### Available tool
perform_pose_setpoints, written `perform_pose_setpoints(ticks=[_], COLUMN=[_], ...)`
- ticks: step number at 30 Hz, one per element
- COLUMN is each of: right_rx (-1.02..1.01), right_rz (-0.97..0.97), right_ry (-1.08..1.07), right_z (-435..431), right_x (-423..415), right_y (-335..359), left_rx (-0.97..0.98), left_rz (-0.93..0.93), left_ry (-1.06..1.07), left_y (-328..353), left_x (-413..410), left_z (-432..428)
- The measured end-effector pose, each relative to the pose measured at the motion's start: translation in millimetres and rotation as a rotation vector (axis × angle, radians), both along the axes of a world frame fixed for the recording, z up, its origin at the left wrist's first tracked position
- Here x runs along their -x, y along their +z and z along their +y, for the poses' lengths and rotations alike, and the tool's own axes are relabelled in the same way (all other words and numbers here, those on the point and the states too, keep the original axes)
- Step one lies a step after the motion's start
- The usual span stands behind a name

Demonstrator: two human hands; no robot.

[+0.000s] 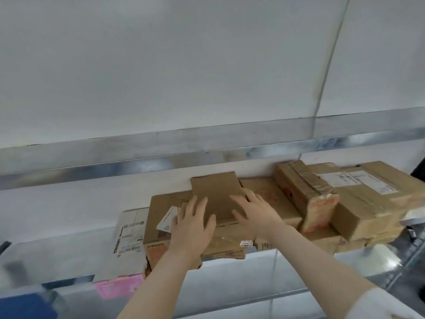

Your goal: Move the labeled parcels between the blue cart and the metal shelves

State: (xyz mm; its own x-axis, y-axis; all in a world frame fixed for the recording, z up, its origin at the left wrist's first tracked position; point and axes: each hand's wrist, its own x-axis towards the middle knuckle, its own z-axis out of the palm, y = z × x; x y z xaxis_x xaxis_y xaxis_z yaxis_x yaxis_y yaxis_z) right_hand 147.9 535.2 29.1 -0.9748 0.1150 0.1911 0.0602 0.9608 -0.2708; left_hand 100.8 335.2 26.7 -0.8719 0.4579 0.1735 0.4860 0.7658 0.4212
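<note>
A small flat brown parcel (pixel 216 192) lies on top of a larger cardboard box (pixel 165 208) on the metal shelf (pixel 69 256). My left hand (pixel 193 224) rests on the parcel's near left edge with straight, spread fingers. On the near right corner of the same parcel lies my right hand (pixel 255 210), its fingers also straight. A white label (pixel 166 219) sticks up from the larger box just left of my left hand. Both forearms reach up from the bottom of the view.
More taped parcels are stacked at the right, one (pixel 358 192) with a white address label. A flat white labelled parcel (pixel 128 236) lies left of the box, above a pink package (pixel 117 286). Another shelf's rail (pixel 161 155) runs overhead. Something blue (pixel 25 305) shows at bottom left.
</note>
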Motion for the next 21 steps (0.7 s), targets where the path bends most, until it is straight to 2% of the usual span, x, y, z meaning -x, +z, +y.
perform_pose_setpoints(ticks=[3, 9, 16, 21], right_rx=[0.031, 0.161, 0.266, 0.316], right_rz=[-0.027, -0.068, -0.142, -0.114], right_ry=[0.036, 0.035, 0.112, 0.119], right_z=[10.4, 23.0, 23.0, 23.1], right_x=[19.7, 42.6, 57.4, 55.8], right_y=[-14.0, -32.5, -40.4, -38.9], left_rx=[0.067, 0.060, -0.056, -0.091], left_rz=[-0.015, -0.106, -0.123, -0.113], left_ry=[0.005, 0.009, -0.033, -0.011], left_y=[-14.1, -29.1, -39.8, -40.7], left_x=[14.6, 44.9, 55.6, 54.7], left_z=[16.7, 35.1, 32.0, 34.8])
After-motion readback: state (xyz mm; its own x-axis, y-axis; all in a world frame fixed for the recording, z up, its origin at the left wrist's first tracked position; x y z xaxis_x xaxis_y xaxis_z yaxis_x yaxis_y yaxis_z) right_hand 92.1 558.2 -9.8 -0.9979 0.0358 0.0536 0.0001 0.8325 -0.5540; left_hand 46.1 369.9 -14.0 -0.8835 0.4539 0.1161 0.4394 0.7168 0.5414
